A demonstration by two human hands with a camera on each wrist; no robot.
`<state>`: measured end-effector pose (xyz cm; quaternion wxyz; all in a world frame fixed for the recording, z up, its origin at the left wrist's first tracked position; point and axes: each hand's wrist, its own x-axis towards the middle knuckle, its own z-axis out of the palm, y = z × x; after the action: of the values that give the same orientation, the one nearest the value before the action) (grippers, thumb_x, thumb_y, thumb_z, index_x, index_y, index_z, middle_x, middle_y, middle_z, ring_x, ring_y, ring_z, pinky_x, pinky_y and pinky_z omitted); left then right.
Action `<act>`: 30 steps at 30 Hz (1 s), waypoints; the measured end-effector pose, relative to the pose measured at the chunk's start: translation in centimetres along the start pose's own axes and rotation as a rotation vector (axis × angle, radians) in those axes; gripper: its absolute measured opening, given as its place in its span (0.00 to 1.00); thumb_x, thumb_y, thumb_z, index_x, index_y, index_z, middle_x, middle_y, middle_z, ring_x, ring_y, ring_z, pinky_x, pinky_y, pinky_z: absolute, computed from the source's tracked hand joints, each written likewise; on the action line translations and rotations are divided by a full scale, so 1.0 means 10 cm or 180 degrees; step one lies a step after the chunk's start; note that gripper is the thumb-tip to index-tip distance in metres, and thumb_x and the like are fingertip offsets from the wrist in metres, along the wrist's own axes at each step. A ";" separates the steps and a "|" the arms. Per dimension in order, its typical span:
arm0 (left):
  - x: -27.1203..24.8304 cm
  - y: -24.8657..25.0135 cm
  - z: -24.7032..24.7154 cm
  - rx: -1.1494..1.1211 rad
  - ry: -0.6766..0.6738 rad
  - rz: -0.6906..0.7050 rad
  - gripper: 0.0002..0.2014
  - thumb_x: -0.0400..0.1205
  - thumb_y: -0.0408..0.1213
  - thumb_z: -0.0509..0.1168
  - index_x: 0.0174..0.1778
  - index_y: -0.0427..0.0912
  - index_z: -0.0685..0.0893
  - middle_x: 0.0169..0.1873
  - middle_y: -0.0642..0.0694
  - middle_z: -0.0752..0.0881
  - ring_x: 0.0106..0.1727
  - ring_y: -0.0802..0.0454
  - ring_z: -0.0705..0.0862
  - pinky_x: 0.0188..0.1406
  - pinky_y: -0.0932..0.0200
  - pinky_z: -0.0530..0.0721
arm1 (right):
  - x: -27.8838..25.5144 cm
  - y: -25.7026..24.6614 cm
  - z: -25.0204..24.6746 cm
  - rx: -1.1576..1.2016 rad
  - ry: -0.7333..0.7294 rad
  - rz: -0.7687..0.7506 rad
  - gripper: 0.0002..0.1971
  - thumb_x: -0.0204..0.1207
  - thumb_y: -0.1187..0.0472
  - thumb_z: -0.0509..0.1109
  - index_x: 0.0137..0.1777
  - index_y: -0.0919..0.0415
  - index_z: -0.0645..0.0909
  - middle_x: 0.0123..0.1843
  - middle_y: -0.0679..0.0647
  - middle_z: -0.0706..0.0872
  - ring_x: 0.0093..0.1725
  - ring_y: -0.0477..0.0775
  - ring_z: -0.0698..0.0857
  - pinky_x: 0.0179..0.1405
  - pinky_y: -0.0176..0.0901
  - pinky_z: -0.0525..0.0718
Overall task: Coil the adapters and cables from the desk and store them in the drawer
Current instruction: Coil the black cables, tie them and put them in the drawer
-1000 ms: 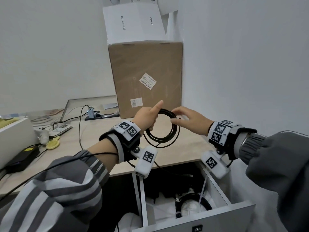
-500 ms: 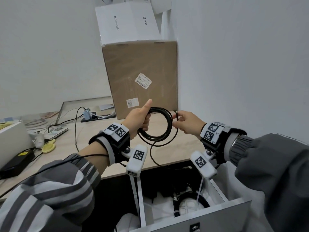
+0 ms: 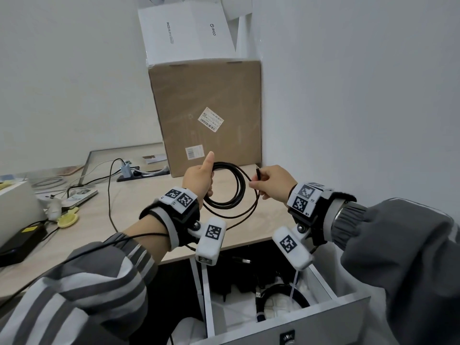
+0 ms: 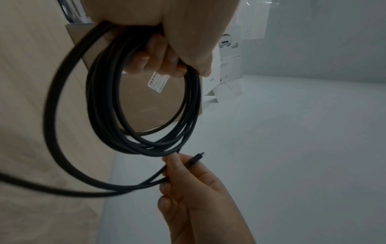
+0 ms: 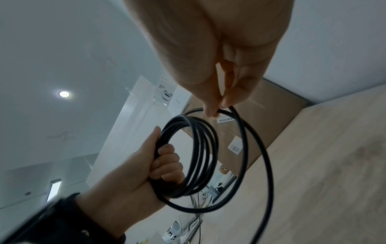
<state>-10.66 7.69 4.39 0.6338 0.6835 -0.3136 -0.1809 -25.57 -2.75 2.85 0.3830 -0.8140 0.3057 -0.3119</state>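
The left hand (image 3: 199,179) is gripping a black cable (image 3: 230,189) wound into several loops, fingers curled round the bundle and thumb sticking up towards twelve o'clock. At three o'clock from the coil, the right hand (image 3: 272,185) is pinching the cable's free end between thumb and fingertips, with the plug (image 3: 258,173) poking up above them. Both hands are hovering over the near edge of the desk (image 3: 139,210), in front of a cardboard box (image 3: 206,115) that is carrying a white box (image 3: 186,31) on top.

The head view is the only one taking in the open drawer (image 3: 323,317) at six o'clock – another coiled black cable (image 3: 281,298) is lying inside it. At nine o'clock a black adapter (image 3: 20,241) is sitting on the desk, with more clutter beyond it.

The left wrist view is showing what the head view is hiding: the left fingers (image 4: 158,57) wrapping right round the loops, one outer loop (image 4: 54,132) hanging wider than the rest, and the plug (image 4: 195,158) jutting past the right fingertips (image 4: 173,163). The right wrist view is looking down the pinch – the thumb and fingertips (image 5: 211,105) are closing on a single strand, just beside the tight coil (image 5: 192,156) in the left hand (image 5: 150,165).
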 end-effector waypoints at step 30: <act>0.09 0.21 -0.25 -0.0900 -0.0750 -0.0478 0.21 0.83 0.55 0.62 0.31 0.45 0.68 0.16 0.54 0.61 0.15 0.58 0.58 0.17 0.65 0.60 | 0.13 0.32 -0.16 -0.0494 0.0291 0.0376 0.05 0.79 0.68 0.66 0.42 0.64 0.82 0.31 0.54 0.84 0.25 0.48 0.84 0.28 0.35 0.85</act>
<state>-8.75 8.97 6.89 0.6672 0.5833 -0.3052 -0.3487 -26.78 -6.05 1.46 0.3222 -0.8066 0.3936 -0.3010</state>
